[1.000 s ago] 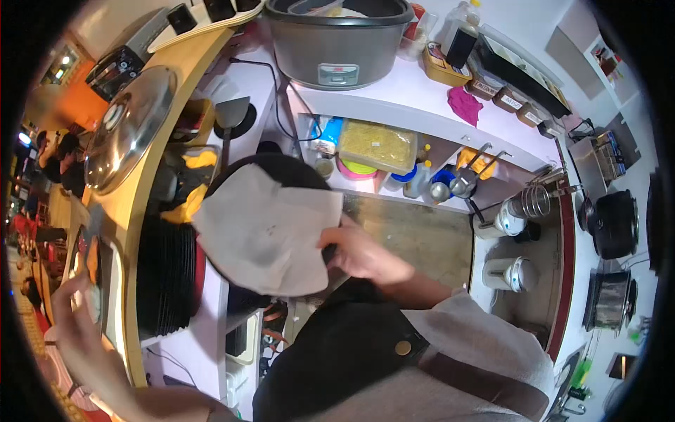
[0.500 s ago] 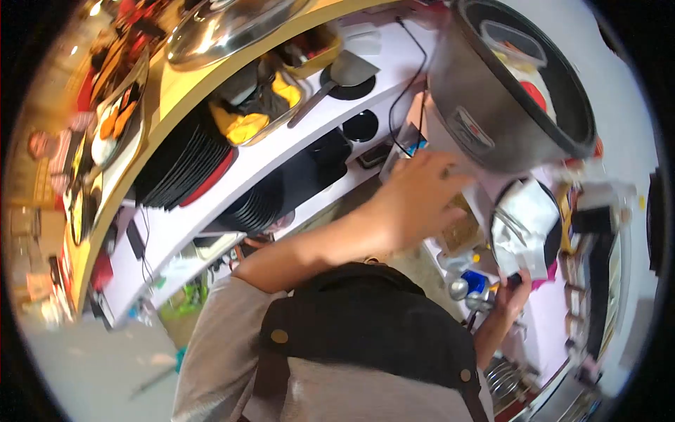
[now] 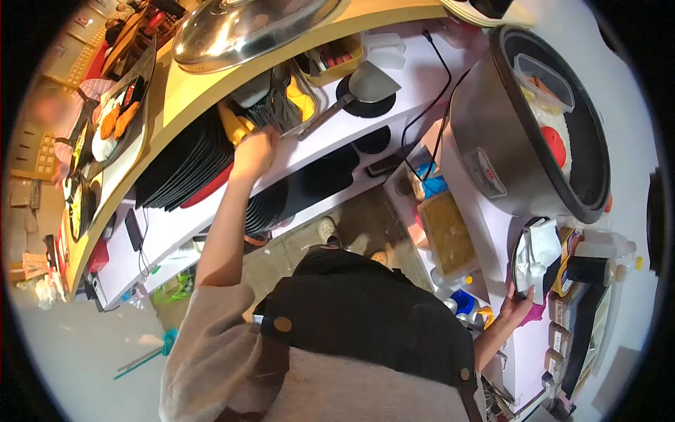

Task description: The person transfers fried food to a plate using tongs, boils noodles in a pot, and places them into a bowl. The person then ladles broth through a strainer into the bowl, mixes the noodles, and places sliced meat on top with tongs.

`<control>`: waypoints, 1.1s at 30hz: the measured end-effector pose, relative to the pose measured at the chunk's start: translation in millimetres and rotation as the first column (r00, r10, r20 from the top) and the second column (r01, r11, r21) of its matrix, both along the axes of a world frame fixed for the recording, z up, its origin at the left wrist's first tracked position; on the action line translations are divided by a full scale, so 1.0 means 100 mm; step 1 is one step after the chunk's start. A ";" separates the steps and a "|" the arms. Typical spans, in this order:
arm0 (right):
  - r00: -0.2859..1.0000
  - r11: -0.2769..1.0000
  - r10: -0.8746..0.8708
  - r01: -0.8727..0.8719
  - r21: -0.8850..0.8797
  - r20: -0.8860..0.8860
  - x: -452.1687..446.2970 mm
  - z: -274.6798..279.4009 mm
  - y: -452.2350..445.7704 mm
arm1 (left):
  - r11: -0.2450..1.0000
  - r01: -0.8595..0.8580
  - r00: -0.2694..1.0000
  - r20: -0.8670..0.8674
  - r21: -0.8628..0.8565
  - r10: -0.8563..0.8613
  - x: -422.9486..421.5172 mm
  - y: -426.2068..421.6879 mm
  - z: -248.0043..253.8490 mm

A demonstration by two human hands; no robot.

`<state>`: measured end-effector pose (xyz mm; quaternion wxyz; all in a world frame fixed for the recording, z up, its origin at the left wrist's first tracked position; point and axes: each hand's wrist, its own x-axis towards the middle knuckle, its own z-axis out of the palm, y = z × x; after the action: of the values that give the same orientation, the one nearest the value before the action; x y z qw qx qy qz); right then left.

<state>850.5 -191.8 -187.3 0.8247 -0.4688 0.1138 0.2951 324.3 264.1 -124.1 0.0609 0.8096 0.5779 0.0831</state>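
My left hand [image 3: 254, 152] is closed on the edge of a yellow cloth [image 3: 235, 126] at the shelf. Beside it, metal cutlery [image 3: 275, 105] lies in a tray, partly bared where the cloth is pulled aside. On the right, my right hand [image 3: 519, 304] grips the near rim of a black plate [image 3: 519, 243]. A white napkin [image 3: 538, 254] lies on that plate, with something shiny on it that I cannot make out. A metal turner [image 3: 373, 83] rests on a black disc close to the cutlery tray.
A large rice cooker [image 3: 485, 133] stands open at the upper right, holding rice, a red item and a clear plastic box [image 3: 545, 83]. Stacked black plates [image 3: 186, 158] fill the shelf on the left. Above sits a steel lid [image 3: 246, 35]. A black cord [image 3: 446, 84] trails near the cooker.
My left hand has swung left from near the rice cooker to the yellow cloth, which is now drawn back from the cutlery. My right hand, still holding the plate, sits slightly lower in view.
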 end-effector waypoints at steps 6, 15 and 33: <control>0.985 0.986 -0.165 0.166 -0.016 0.048 -0.32 0.24 0.28 | 0.971 0.041 0.999 0.005 -0.237 -0.041 -0.03 -0.18 0.37; 0.812 0.581 -0.446 0.582 -0.569 0.376 -1.03 0.11 0.26 | 0.840 -0.192 0.979 0.158 0.508 0.129 0.15 1.00 0.07; -0.677 0.327 0.675 -0.080 -0.942 0.292 -3.87 0.62 5.21 | 0.792 -0.455 0.874 0.375 0.407 0.309 -0.23 0.68 0.32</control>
<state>463.2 329.0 -125.2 0.1153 -0.6086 -0.7635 0.1826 301.6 332.3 -92.0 -0.0778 0.6423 0.6761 0.3525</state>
